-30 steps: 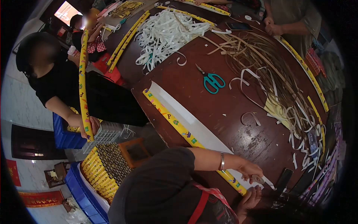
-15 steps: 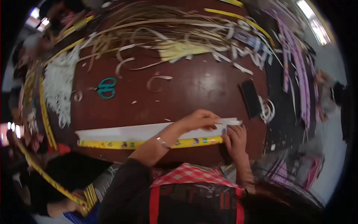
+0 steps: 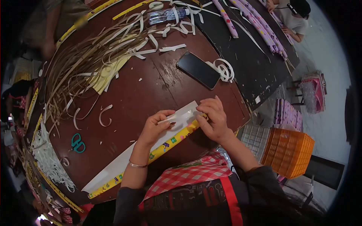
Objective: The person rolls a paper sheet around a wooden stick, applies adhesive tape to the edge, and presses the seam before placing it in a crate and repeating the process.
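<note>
A long yellow patterned sheet (image 3: 158, 151) with a white inner side lies slantwise along the table's near edge, its yellow edge rolled or folded over. My left hand (image 3: 154, 130) is closed in a pinch on a narrow white strip (image 3: 169, 119), just above the sheet's white side. At the sheet's upper right end, my right hand (image 3: 214, 119) grips the edge between thumb and fingers. Part of that end is hidden under the fingers.
Beyond my hands lie a phone (image 3: 198, 70), a white coiled strip (image 3: 225, 71), a plastic bottle (image 3: 166, 16) and many brown strips (image 3: 81, 69). Teal scissors (image 3: 78, 143) and a white strip pile (image 3: 49, 158) are at left. An orange crate (image 3: 288, 152) stands right. Other people are around the table.
The view has turned, so the table and sheet now appear slanted. My left hand has moved back from the sheet's right end with the white strip; my right hand stays at that end.
</note>
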Available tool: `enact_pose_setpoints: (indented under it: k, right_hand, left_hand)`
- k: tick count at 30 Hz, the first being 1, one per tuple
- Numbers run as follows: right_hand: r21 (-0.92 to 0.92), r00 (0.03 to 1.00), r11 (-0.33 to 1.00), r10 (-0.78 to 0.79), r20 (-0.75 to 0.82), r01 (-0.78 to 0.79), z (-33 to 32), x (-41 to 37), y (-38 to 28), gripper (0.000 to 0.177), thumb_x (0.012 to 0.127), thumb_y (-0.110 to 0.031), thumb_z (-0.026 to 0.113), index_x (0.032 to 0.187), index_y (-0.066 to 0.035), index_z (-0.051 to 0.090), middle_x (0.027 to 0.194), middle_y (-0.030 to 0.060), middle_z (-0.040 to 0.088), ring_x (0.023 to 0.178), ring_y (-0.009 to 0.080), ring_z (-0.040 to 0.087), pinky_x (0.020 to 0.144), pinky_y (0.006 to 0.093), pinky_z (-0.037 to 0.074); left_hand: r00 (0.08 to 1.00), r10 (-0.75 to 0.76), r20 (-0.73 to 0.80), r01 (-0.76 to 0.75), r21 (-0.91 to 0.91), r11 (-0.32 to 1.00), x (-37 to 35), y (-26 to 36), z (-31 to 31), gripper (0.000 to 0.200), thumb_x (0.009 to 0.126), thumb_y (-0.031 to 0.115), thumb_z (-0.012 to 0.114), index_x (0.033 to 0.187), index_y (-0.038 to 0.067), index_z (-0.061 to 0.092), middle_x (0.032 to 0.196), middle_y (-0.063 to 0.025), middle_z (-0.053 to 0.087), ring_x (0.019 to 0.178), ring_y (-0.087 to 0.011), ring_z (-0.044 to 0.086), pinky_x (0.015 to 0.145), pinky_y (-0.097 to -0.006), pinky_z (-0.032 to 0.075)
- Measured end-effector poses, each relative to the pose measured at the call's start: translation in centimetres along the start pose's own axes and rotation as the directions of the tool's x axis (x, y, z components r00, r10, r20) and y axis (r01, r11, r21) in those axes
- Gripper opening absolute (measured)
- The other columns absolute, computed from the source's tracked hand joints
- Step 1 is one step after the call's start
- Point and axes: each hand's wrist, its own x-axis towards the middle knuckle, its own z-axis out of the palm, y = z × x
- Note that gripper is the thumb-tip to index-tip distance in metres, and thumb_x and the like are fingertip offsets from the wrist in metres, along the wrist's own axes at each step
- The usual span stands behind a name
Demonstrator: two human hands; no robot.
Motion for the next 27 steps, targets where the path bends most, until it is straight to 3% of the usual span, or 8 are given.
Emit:
enact_pose_setpoints:
  k: [7,15,22,25,27]
  right_hand:
    - [-0.003,1.0,1.0,0.021,0.022,-0.021,0.0,0.5,-1.2,0.022,0.072,-0.016,0.073,0.088,-0.005,0.063,0.09,0.0088,0.06,0.093,0.0276,0.058,0.102,0.0528,0.029]
    - [0.044,0.997,0.996,0.078,0.0,-0.078,0.0,-0.1,-0.9,0.008,0.075,-0.009,0.067,0.079,-0.004,0.062,0.082,0.0087,0.061,0.083,0.0257,0.059,0.099,0.0511,0.032]
    - [0.071,0.996,0.994,0.085,0.001,-0.085,0.2,-0.4,-0.3,0.005,0.078,-0.005,0.063,0.082,-0.003,0.061,0.083,0.0093,0.062,0.081,0.0252,0.061,0.096,0.0493,0.038]
    - [0.062,0.995,0.993,0.1,-0.008,-0.1,0.5,-0.4,0.0,0.004,0.079,-0.005,0.063,0.082,-0.003,0.061,0.081,0.01,0.061,0.079,0.0262,0.06,0.092,0.0481,0.041]
    - [0.045,0.995,0.995,0.092,-0.033,-0.091,0.9,-0.2,0.1,0.004,0.078,-0.005,0.063,0.078,-0.003,0.06,0.077,0.0107,0.059,0.074,0.029,0.055,0.075,0.0394,0.043]
  left_hand:
    - [0.999,0.051,-0.001,-0.051,0.102,0.994,-0.1,-0.2,0.1,0.011,0.079,0.009,0.07,0.077,0.004,0.06,0.126,-0.0122,0.052,0.11,-0.0165,0.051,0.094,-0.0318,0.039]
    - [0.996,0.085,0.006,-0.083,0.242,0.967,-0.2,-0.1,0.3,0.013,0.079,0.009,0.07,0.077,0.003,0.059,0.124,-0.0116,0.054,0.11,-0.017,0.051,0.095,-0.0323,0.039]
    - [0.999,0.034,-0.033,-0.027,0.2,0.979,-0.2,-0.3,0.2,0.014,0.079,0.01,0.069,0.074,0.003,0.058,0.124,-0.0124,0.055,0.111,-0.0176,0.051,0.095,-0.0329,0.038]
    - [0.999,0.026,-0.033,-0.019,0.197,0.98,-0.3,0.1,0.5,0.014,0.079,0.01,0.068,0.073,0.003,0.057,0.122,-0.0128,0.056,0.11,-0.0174,0.051,0.095,-0.0329,0.039]
    - [0.998,0.06,-0.03,-0.049,0.295,0.954,-0.3,0.2,0.5,0.014,0.079,0.007,0.068,0.073,0.003,0.057,0.12,-0.0129,0.057,0.108,-0.017,0.053,0.093,-0.0323,0.04]
